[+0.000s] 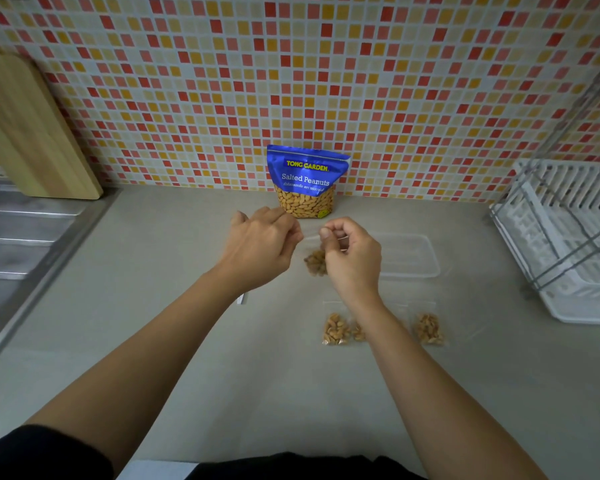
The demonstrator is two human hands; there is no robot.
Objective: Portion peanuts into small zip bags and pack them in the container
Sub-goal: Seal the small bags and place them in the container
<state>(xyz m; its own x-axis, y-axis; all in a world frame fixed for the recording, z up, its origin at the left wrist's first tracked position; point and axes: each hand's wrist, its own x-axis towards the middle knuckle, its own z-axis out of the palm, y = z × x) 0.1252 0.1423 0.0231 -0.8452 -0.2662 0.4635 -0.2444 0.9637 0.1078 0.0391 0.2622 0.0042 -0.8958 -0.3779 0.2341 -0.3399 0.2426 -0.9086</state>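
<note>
1. Pouch [305, 181]: blue "Salted Peanuts", upright against tile wall [291, 81] at back of counter [187, 341]. Landmark for the rest.
2. L hand [260, 244]: just in front of pouch, slightly to its left. Fingers curled, pinching the top edge of zip bag [314, 261].
3. R hand [350, 254]: just in front of pouch, slightly to its right. Thumb + fingers pinch the same top edge.
4. Zip bag: clear, hangs between both hands in front of pouch, clump of peanuts at its bottom. Can't tell if its seal is closed.
5. Container [413, 258]: clear, lidless, on counter front-right of pouch, beside R hand.
6. Left filled bag [335, 329] + right filled bag [428, 329]: flat on counter, well in front of pouch, nearer the person than container. Mid bag [357, 332] between them, partly hidden by R forearm.
7. Rack [568, 237]: white, far right of pouch.
8. Board [25, 133]: wood, leaning on wall far left of pouch; sink [21, 237] in front of it.
9. Small white bit [241, 299]: front-left of pouch, under L wrist; can't tell what.
</note>
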